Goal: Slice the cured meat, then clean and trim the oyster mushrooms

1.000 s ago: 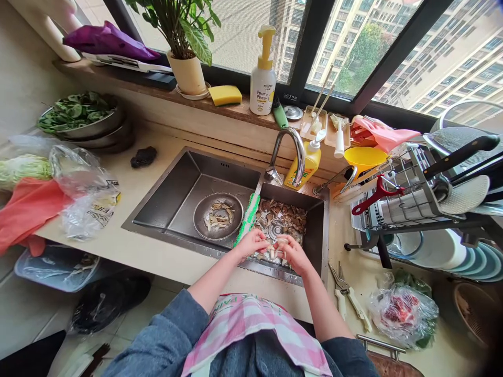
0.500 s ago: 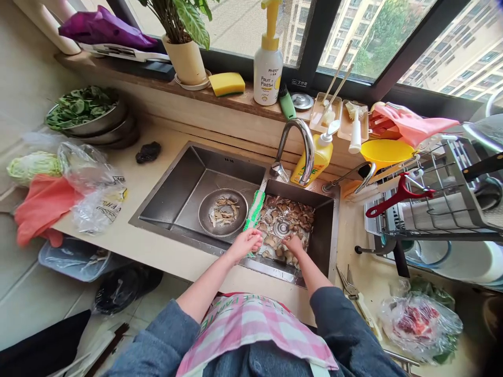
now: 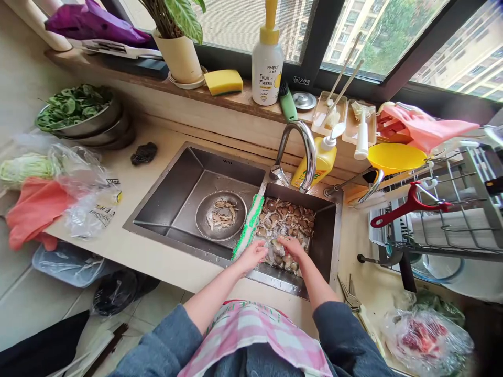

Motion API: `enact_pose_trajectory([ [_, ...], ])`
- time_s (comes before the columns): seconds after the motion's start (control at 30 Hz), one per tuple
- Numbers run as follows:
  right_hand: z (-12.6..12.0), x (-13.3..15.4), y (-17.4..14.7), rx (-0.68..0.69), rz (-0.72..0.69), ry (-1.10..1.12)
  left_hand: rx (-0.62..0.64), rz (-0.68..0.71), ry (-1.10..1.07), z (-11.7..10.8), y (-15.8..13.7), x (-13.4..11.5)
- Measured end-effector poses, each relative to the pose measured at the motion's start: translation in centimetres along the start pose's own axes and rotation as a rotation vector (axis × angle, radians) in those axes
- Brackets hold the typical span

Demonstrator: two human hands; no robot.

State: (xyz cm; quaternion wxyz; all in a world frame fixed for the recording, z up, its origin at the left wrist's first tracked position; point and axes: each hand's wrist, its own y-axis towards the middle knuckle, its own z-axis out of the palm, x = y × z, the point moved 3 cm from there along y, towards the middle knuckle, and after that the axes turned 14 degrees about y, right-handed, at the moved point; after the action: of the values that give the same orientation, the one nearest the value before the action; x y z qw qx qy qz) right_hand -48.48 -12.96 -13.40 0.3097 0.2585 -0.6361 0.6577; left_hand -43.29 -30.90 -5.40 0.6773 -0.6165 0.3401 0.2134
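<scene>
Many brown mushrooms lie in water in the right sink basin. My left hand is over the basin's near left edge, its fingers curled together; what they hold, if anything, is too small to make out. Close by on the right, my right hand has its fingers closed at a pale mushroom piece, low over the water. A green-edged white cloth strip lies along the divider beside my left hand. In the left basin, a round metal strainer holds several torn mushroom strips.
A curved faucet rises behind the divider, with a yellow bottle beside it. To the right stands a dish rack; scissors and bagged meat lie nearer. Bowls of greens and plastic bags occupy the left counter.
My left hand has moved down and slightly right, nearer my right hand, uncovering more of the green-edged strip. My right hand has stayed low over the mushrooms. The view has shifted slightly.
</scene>
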Motion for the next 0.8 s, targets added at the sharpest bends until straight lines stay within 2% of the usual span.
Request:
enact_pose_trajectory([
  [0.07,-0.3,1.3,-2.2,0.081,0.003,0.032,0.064,-0.095,-0.025,1.0,0.8,0.1],
  [0.13,-0.1,2.3,-4.6,0.19,-0.009,0.073,0.18,-0.149,-0.127,2.0,1.1,-0.1],
  [0.2,0.4,3.0,-6.7,0.288,-0.063,0.121,0.228,-0.124,-0.259,2.3,1.1,-0.6],
  [0.27,0.9,3.6,-8.4,0.32,-0.124,0.151,0.203,-0.068,-0.343,2.1,1.0,-1.0],
  [0.4,2.4,4.1,-10.2,0.281,-0.155,0.198,0.187,-0.035,-0.363,1.9,0.2,-1.5],
  [0.53,3.5,4.2,-10.6,0.218,-0.145,0.307,0.191,0.016,-0.395,2.1,-0.3,-1.5],
  [0.7,1.1,4.5,-10.1,-0.045,-0.198,0.492,0.016,0.091,-0.538,0.5,-0.2,-1.7],
  [0.73,0.5,4.6,-10.1,-0.063,-0.207,0.508,0.024,0.112,-0.523,0.1,-0.3,-1.9],
  [0.8,0.2,5.0,-10.5,-0.007,-0.197,0.497,0.077,0.171,-0.453,-0.2,-0.7,-2.4],
])
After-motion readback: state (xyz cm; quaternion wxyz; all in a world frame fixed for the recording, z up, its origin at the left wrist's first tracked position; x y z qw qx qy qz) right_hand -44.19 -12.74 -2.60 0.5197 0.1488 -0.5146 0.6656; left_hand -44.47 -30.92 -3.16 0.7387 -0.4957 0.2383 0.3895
